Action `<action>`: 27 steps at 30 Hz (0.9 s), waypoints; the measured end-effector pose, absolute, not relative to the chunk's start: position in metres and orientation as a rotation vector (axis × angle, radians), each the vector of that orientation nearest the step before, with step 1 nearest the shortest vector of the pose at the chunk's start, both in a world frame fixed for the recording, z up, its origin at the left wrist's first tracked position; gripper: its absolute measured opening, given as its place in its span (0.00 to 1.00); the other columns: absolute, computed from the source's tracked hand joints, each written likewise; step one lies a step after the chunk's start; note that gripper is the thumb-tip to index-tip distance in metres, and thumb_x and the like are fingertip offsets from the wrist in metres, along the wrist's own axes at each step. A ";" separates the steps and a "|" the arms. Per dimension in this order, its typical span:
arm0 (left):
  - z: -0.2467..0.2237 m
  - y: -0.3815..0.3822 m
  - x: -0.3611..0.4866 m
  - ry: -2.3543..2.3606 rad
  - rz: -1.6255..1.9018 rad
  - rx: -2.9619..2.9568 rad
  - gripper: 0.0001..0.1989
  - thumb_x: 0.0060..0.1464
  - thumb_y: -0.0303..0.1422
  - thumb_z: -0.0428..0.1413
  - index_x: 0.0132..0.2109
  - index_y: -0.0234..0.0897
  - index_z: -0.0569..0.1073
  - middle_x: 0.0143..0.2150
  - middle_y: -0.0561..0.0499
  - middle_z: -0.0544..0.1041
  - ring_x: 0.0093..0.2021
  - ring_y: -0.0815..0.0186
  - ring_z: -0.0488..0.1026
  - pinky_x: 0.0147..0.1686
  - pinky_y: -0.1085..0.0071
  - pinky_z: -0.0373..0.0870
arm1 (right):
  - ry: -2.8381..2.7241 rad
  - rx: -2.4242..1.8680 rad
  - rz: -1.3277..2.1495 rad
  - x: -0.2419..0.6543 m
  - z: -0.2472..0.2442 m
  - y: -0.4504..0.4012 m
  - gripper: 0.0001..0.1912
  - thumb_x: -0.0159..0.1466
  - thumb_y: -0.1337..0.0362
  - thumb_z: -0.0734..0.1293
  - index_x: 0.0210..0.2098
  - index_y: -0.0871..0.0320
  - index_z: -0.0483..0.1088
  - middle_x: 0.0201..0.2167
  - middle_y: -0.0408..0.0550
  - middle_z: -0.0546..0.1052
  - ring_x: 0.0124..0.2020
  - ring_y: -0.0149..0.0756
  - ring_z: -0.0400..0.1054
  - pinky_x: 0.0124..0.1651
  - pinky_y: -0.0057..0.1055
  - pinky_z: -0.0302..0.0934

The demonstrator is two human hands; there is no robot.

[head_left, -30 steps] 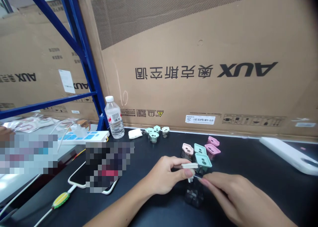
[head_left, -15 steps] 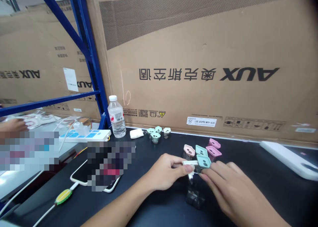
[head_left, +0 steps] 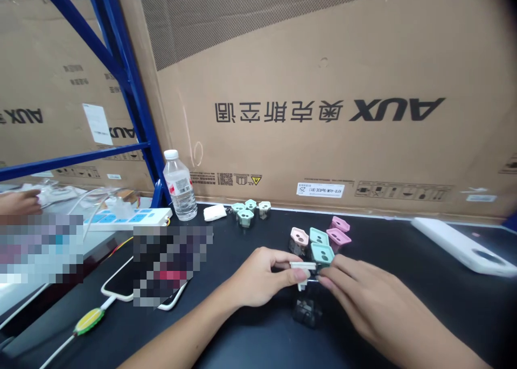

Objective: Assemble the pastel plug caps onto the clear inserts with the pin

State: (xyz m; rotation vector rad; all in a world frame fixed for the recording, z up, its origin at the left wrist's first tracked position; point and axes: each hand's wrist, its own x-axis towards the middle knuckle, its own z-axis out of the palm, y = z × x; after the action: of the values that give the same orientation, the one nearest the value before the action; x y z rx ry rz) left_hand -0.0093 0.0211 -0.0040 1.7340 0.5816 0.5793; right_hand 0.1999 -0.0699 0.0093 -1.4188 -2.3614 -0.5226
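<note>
A small white plastic piece (head_left: pixel 302 265) is pinched between the thumb and fingers of my left hand (head_left: pixel 264 277). Close beside it, my right hand (head_left: pixel 355 288) has its fingers pressed together at a small clear part whose shape is hard to make out. Just beyond my hands stand teal pieces (head_left: pixel 322 253), a pale pink piece (head_left: pixel 299 236) and two darker pink pieces (head_left: pixel 338 237). Below my fingers a dark transparent part (head_left: pixel 307 312) lies on the black table (head_left: pixel 250 342).
At the back are a water bottle (head_left: pixel 180 188), a white block (head_left: pixel 215 213) and several small green and cream pieces (head_left: pixel 244 216). Phones (head_left: pixel 119 280) with a cable lie left, near a power strip (head_left: pixel 153 217). A white case (head_left: pixel 464 248) lies right. Another person's hand (head_left: pixel 20 203) shows far left.
The whole view has shifted, so things appear further left. My hands remain close together, with the white piece turned slightly between them.
</note>
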 end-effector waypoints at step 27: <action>-0.008 0.021 -0.006 0.517 0.580 1.703 0.22 0.55 0.42 0.59 0.52 0.31 0.76 0.47 0.43 0.80 0.46 0.58 0.75 0.47 0.68 0.68 | -2.466 -1.435 -0.416 0.206 0.010 -0.068 0.12 0.71 0.65 0.56 0.32 0.54 0.65 0.27 0.43 0.70 0.25 0.37 0.68 0.25 0.32 0.52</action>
State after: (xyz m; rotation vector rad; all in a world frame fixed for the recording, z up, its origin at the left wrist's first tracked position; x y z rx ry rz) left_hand -0.0055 0.0212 -0.0078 1.7033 0.5175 0.5799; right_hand 0.2055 -0.0684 0.0095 -1.4351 -2.4663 -0.4158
